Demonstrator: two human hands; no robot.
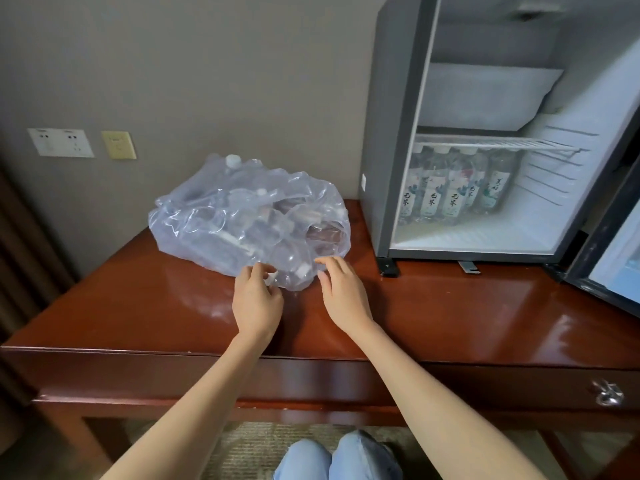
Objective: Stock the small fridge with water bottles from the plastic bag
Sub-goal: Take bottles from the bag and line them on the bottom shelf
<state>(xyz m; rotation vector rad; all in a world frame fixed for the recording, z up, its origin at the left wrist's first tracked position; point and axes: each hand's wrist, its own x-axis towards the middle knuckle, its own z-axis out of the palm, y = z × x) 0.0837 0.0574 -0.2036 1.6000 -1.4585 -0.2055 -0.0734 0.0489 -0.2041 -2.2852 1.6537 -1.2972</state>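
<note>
A clear plastic bag [242,220] full of water bottles lies on the red-brown wooden desk [450,317], left of the small grey fridge [388,133]. The fridge stands open, and several labelled water bottles [450,192] stand in a row under its wire shelf [491,144]. My left hand [256,299] is at the bag's near edge, its fingers curled and pinching the plastic. My right hand [343,292] hovers just right of it with fingers spread and relaxed, fingertips at the bag's edge and holding nothing.
The fridge door [609,258] swings out to the right over the desk. A drawer with a metal pull [607,393] sits in the desk front. Wall sockets [60,143] and a switch plate [118,145] are on the wall behind. My knees [339,459] show below.
</note>
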